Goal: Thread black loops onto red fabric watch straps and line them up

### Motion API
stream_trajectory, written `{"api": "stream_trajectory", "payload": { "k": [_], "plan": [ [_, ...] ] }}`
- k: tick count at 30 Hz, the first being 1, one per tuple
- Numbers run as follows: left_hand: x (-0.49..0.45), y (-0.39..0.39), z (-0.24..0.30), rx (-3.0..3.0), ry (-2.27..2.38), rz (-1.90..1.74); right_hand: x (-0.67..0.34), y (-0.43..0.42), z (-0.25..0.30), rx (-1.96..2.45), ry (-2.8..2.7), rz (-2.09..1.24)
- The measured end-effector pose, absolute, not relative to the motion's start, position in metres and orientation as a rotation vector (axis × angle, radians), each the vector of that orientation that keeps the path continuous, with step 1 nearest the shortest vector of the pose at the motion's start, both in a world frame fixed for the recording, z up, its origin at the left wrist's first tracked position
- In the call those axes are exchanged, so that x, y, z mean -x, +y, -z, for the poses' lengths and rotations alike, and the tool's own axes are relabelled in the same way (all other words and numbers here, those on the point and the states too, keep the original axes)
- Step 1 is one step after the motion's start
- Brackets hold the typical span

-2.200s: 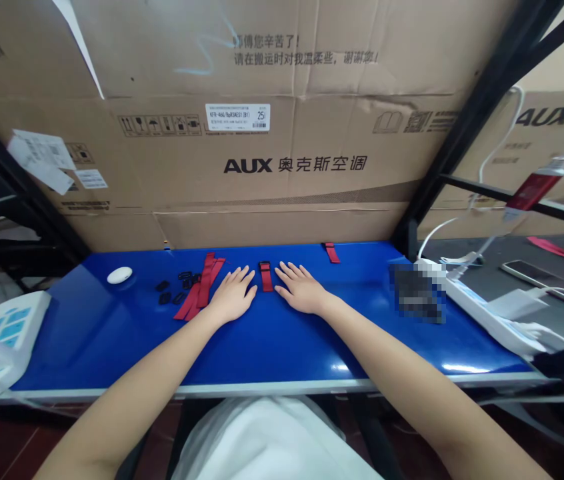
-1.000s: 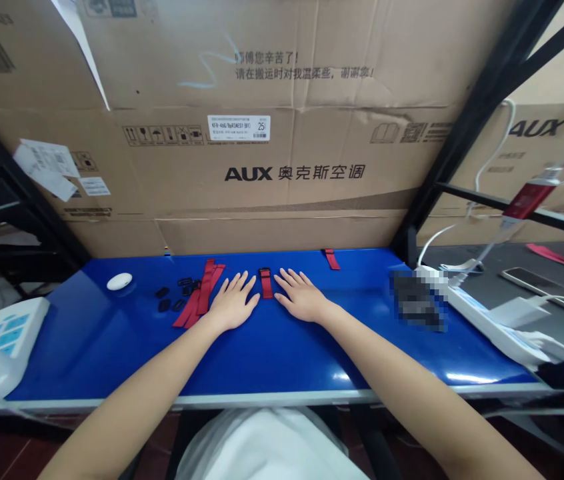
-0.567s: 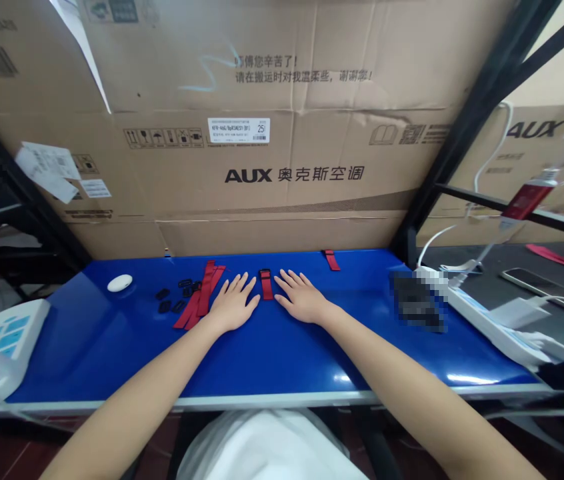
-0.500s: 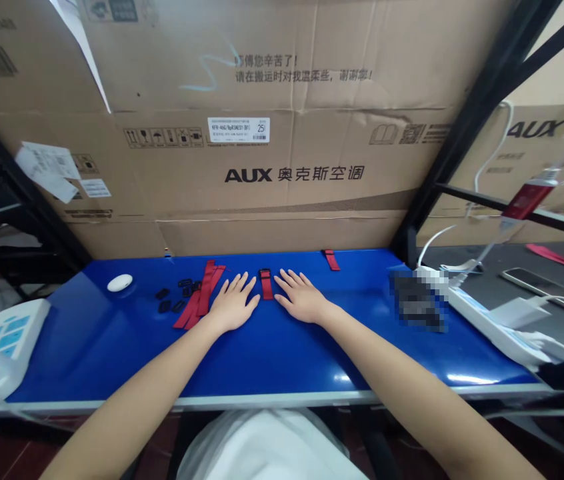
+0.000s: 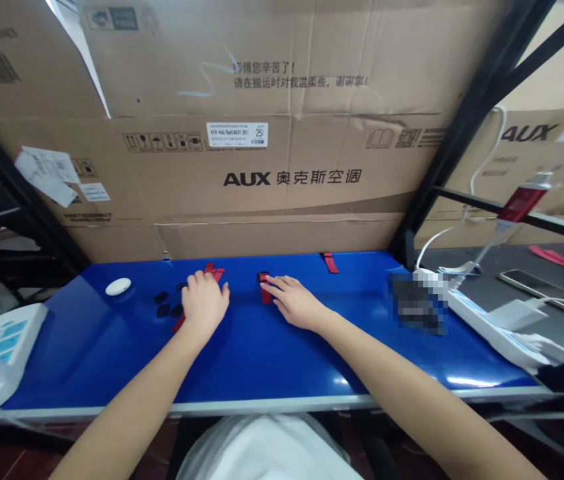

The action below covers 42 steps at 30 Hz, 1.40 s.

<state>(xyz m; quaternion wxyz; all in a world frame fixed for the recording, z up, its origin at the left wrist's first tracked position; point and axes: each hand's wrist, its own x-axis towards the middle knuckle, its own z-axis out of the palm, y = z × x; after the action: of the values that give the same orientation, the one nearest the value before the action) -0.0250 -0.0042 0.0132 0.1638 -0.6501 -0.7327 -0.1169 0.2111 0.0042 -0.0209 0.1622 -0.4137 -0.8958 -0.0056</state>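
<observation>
Short strap (image 5: 265, 295) beneath flat, empty right grip (image 5: 295, 303); left grip (image 5: 205, 303) curled atop red straps (image 5: 215, 271), hold unclear.

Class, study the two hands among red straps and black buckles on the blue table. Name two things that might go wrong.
The left hand covers the long red straps; dragging them may scatter the loose black buckles beside it. The right hand touches the short strap only with fingertips, so it may slip.
</observation>
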Motion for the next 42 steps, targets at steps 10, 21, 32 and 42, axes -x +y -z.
{"api": "stream_trajectory", "payload": {
  "k": [10,21,32,42],
  "plan": [
    [0.066,0.007,-0.025,1.904,-2.546,0.063,-0.242,0.024,0.018,1.601,-2.388,-0.007],
    [0.046,0.005,-0.013,2.126,-2.169,0.297,-0.276,0.042,0.017,1.890,-2.191,0.086],
    [0.001,-0.010,0.003,2.793,-1.253,0.425,-0.198,-0.009,0.013,1.074,-2.597,0.018],
    [0.135,0.041,-0.029,1.962,-2.434,0.688,-0.216,-0.025,0.010,1.812,-2.642,0.275]
  ]
}}
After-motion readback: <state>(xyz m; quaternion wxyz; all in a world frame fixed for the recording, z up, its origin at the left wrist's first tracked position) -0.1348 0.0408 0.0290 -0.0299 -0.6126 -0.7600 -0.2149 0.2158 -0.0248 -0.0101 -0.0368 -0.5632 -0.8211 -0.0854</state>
